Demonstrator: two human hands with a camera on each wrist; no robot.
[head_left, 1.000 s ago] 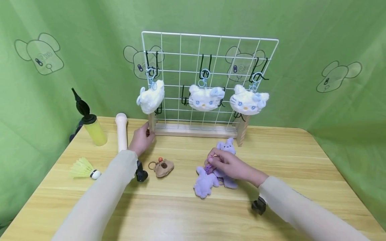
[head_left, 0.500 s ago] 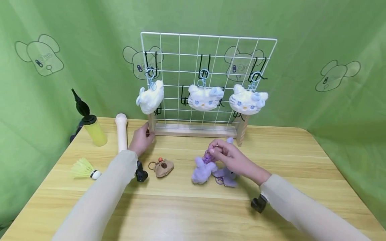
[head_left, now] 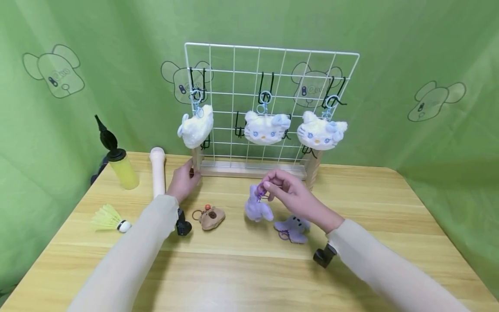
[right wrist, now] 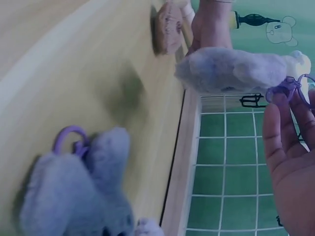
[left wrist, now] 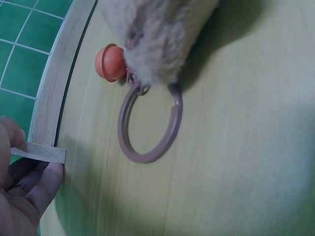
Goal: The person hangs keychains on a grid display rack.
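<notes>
My right hand [head_left: 290,193] pinches the purple ring [right wrist: 278,92] of a lilac plush keychain [head_left: 257,209], which hangs above the table. Below that hand, a second lilac plush [head_left: 293,229] lies on the tabletop with its own ring showing. Another pale furry piece [right wrist: 148,227] peeks in at the bottom of the right wrist view, mostly cut off. My left hand [head_left: 182,181] grips the wooden foot [left wrist: 43,152] at the left end of the wire grid rack [head_left: 249,163], thumb on one side and fingers on the other.
White plush cat heads, such as the middle one [head_left: 267,128], hang from black hooks on the grid. A brown plush keychain [head_left: 212,218] lies near the left hand. Further left are a white microphone [head_left: 157,171], a yellow hand pump [head_left: 124,170] and a shuttlecock [head_left: 111,219].
The right hand has lifted the lilac plush off the table, up and slightly left toward the rack. The second lilac plush is more exposed. My left hand stays on the rack foot.
</notes>
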